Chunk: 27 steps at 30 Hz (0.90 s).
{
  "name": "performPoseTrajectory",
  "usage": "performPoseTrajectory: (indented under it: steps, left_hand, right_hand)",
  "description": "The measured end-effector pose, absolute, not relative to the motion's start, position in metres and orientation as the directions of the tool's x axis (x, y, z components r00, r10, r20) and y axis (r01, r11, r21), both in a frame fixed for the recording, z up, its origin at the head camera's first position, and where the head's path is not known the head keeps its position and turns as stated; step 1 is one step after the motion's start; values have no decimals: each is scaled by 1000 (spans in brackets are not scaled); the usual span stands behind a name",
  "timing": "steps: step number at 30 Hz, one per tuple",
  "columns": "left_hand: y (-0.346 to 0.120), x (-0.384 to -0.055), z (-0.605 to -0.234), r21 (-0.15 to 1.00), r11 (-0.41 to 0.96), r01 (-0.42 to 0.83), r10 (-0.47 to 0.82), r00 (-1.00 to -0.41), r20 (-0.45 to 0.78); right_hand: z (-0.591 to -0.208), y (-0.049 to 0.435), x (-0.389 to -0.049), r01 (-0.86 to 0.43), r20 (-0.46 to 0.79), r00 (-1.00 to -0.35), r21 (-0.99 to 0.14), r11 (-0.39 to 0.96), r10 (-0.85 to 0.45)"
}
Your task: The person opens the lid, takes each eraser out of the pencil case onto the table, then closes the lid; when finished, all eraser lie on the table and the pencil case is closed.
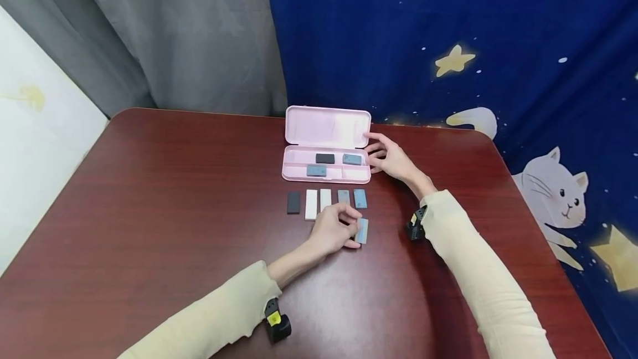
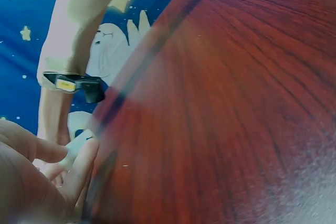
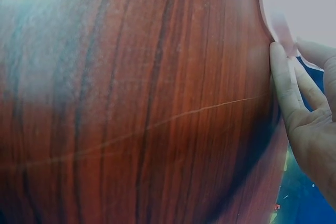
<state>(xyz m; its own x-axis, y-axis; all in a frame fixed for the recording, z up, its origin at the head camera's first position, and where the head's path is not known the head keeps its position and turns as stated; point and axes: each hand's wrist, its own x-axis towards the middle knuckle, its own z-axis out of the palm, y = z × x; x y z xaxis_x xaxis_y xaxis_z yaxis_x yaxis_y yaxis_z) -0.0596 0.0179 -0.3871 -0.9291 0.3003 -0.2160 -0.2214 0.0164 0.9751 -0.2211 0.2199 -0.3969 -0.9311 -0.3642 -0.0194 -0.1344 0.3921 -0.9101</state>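
My left hand (image 1: 333, 230) pinches a pale blue-and-white eraser (image 1: 363, 231) between thumb and fingers, just above or on the table; the left wrist view shows the eraser (image 2: 79, 145) partly hidden by the fingers. With fairly straight fingers, my right hand (image 1: 394, 159) touches the right side of an opened pink pencil case (image 1: 299, 172). In its base lie a black eraser (image 1: 325, 158) and two blue-grey ones (image 1: 352, 159), (image 1: 316, 170). The right wrist view shows fingertips against the case edge (image 3: 283, 32).
In front of the case, a row holds a dark grey eraser (image 1: 293, 203), two white ones (image 1: 311, 204), (image 1: 325, 198), a grey-blue one (image 1: 344, 196) and a blue one (image 1: 360, 198). Curtains (image 1: 199, 32) hang behind the brown table (image 1: 174, 193).
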Motion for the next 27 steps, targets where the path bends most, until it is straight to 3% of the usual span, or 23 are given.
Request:
performPoseTrajectory:
  steps: [6,15,27]
  left_hand:
    - [24,-58,-396,984,43,-174,253,-951,-180]
    - [29,-55,-402,971,236,48,271,-963,-18]
    - [24,-56,-397,935,330,128,324,-946,16]
  right_hand:
    - [-397,219,-221,-145,-14,-930,-905,401,-367]
    - [-397,219,-221,-147,-11,-927,-908,391,-374]
    - [-395,218,-220,-111,-41,-926,-921,374,-375]
